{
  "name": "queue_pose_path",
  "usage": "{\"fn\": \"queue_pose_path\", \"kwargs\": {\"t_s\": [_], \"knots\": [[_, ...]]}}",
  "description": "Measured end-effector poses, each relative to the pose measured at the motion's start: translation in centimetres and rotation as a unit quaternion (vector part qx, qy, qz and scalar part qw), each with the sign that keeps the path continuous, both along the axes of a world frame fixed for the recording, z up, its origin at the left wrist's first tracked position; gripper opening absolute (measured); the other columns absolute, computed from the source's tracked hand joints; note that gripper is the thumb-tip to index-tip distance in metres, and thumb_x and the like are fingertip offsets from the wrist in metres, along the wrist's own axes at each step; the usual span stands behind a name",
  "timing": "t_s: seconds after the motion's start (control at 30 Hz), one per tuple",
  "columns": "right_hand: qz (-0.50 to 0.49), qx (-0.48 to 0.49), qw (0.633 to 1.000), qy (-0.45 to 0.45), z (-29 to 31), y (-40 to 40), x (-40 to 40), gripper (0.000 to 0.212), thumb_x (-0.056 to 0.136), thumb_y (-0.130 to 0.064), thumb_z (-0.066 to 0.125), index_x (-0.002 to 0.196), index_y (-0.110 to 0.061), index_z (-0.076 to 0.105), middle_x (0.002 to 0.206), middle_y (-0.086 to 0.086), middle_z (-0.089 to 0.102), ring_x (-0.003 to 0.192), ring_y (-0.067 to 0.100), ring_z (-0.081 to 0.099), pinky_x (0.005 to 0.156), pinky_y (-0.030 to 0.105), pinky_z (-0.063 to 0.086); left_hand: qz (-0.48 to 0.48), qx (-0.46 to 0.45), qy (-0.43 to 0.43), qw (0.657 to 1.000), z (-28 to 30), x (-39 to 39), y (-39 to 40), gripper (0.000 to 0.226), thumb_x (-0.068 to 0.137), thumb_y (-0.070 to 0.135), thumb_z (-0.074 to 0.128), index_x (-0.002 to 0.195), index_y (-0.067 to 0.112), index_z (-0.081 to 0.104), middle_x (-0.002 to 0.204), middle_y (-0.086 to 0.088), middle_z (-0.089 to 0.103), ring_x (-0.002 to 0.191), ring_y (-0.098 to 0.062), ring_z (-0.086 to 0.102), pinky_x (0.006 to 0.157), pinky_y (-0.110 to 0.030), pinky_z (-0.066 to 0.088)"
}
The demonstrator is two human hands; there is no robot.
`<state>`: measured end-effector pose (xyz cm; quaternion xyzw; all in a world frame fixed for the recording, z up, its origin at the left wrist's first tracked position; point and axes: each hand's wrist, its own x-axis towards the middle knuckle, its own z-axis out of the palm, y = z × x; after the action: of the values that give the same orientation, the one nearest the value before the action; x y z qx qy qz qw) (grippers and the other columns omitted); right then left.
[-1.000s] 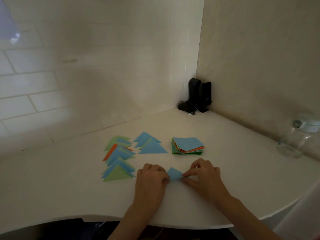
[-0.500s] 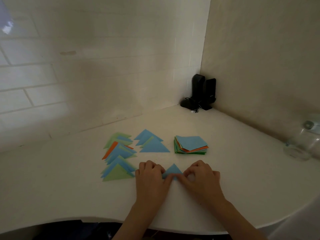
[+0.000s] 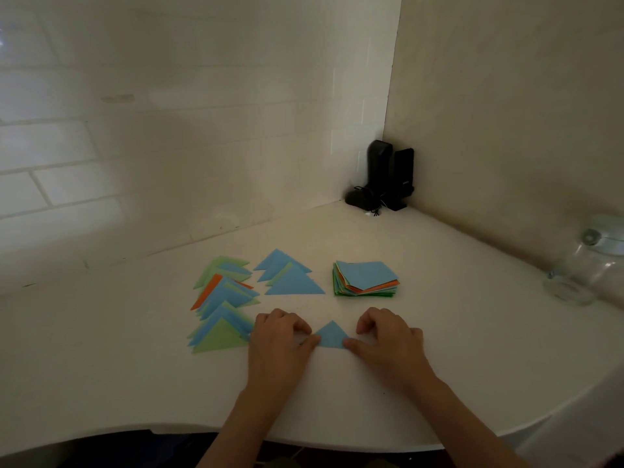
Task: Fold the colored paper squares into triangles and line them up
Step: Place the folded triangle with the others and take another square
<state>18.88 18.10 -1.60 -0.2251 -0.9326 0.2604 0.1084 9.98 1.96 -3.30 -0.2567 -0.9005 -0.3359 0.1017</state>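
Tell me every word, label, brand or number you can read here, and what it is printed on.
None can be read.
Black upright devices in the corner: a faint pale mark, too blurred to read.
Clear glass jar: no label shows.
Stack of coloured paper squares and folded blue paper triangle: plain.

Two bare forearms come into view from the bottom edge, each ending in a bare hand: the left hand (image 3: 280,336) and the right hand (image 3: 388,336). No sleeve, cuff, glove, watch, ring or bracelet shows on either arm, which are uncovered from the wrist back to where the frame cuts them off. The fingers are slender with short nails, as far as the dim light lets one tell, and the knuckles stand out as small ridges across the back of each hand.
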Motion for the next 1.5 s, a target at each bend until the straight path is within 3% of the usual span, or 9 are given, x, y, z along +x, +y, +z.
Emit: {"fn": "queue_pose_path", "kwargs": {"t_s": [0.13,0.27,0.4,0.63,0.77,1.03,1.2,1.33,1.5], "knots": [[0.016,-0.040,0.999,-0.017,0.6,0.4,0.4,0.027,0.079,-0.042,0.068,0.074,-0.040,0.041,0.092,-0.018,0.051,0.089,0.003,0.048,0.081,0.027,0.024,-0.025,0.033,-0.026,0.999,-0.1,-0.5,-0.6,0.012,0.074,0.026,0.076,0.082,0.023,0.067,0.087,0.010,0.056,0.091,-0.013,0.045,0.078,-0.018,0.030],[0.018,-0.054,0.998,-0.023,0.8,0.6,0.7,0.027,0.079,-0.039,0.069,0.072,-0.040,0.043,0.091,-0.018,0.052,0.086,0.002,0.047,0.082,0.026,0.026,-0.038,0.055,-0.060,0.996,0.0,-0.7,-0.9,0.012,0.072,0.015,0.076,0.079,0.022,0.070,0.084,0.007,0.061,0.087,-0.019,0.057,0.083,-0.035,0.047],[0.009,-0.040,0.999,-0.012,0.4,0.3,0.7,0.024,0.080,-0.039,0.066,0.070,-0.039,0.044,0.093,-0.017,0.053,0.087,0.002,0.048,0.085,0.026,0.029,-0.035,0.025,-0.010,0.999,0.1,0.2,-0.5,0.016,0.080,0.005,0.066,0.089,0.018,0.070,0.089,0.004,0.059,0.090,-0.022,0.054,0.082,-0.032,0.043],[0.011,-0.016,1.000,0.009,0.2,-0.1,0.8,0.025,0.083,-0.041,0.063,0.069,-0.041,0.042,0.095,-0.016,0.051,0.090,0.003,0.046,0.083,0.026,0.026,0.029,-0.039,0.045,0.998,0.4,3.4,2.0,0.043,0.085,0.040,0.062,0.117,0.012,0.056,0.107,-0.008,0.055,0.097,-0.025,0.045,0.079,-0.034,0.041],[0.013,-0.014,0.999,0.028,0.0,-0.1,1.0,0.026,0.083,-0.040,0.063,0.069,-0.042,0.041,0.092,-0.016,0.048,0.090,0.003,0.045,0.083,0.026,0.023,0.031,-0.089,-0.026,0.995,1.0,3.0,2.4,0.053,0.086,0.047,0.058,0.129,0.021,0.041,0.118,-0.001,0.044,0.105,-0.018,0.042,0.084,-0.026,0.037],[0.034,-0.010,0.996,0.080,-0.2,0.4,0.9,0.024,0.076,-0.037,0.071,0.070,-0.038,0.048,0.084,-0.016,0.057,0.080,0.002,0.052,0.081,0.027,0.039,-0.044,0.007,-0.097,0.994,0.8,1.3,1.6,0.010,0.081,0.022,0.067,0.079,0.019,0.058,0.076,0.009,0.055,0.077,-0.013,0.053,0.061,-0.018,0.036],[0.011,0.046,0.975,0.218,-0.5,2.8,-1.4,0.026,0.075,-0.024,0.076,0.099,-0.023,0.067,0.099,-0.010,0.065,0.091,0.009,0.061,0.082,0.034,0.047,0.015,0.012,-0.064,0.998,0.7,-1.5,0.7,0.004,0.087,0.025,0.061,0.087,0.021,0.061,0.083,0.005,0.063,0.081,-0.020,0.059,0.077,-0.039,0.047],[0.009,0.099,0.985,0.138,-0.3,4.7,-3.7,0.046,0.088,-0.031,0.063,0.130,-0.015,0.054,0.133,0.002,0.056,0.124,0.018,0.049,0.104,0.035,0.034,0.041,0.042,-0.049,0.997,1.5,-4.4,0.5,0.019,0.088,0.022,0.062,0.106,0.025,0.062,0.082,0.004,0.063,0.084,-0.023,0.061,0.080,-0.041,0.049],[0.008,0.178,0.982,0.064,-0.4,4.5,-4.8,0.042,0.094,-0.047,0.045,0.134,-0.034,0.045,0.138,-0.015,0.048,0.127,0.007,0.040,0.100,0.034,0.019,0.060,0.027,-0.019,0.998,1.4,-6.8,1.2,0.020,0.088,0.023,0.062,0.107,0.029,0.064,0.090,-0.001,0.068,0.090,-0.025,0.061,0.082,-0.044,0.047]]}}
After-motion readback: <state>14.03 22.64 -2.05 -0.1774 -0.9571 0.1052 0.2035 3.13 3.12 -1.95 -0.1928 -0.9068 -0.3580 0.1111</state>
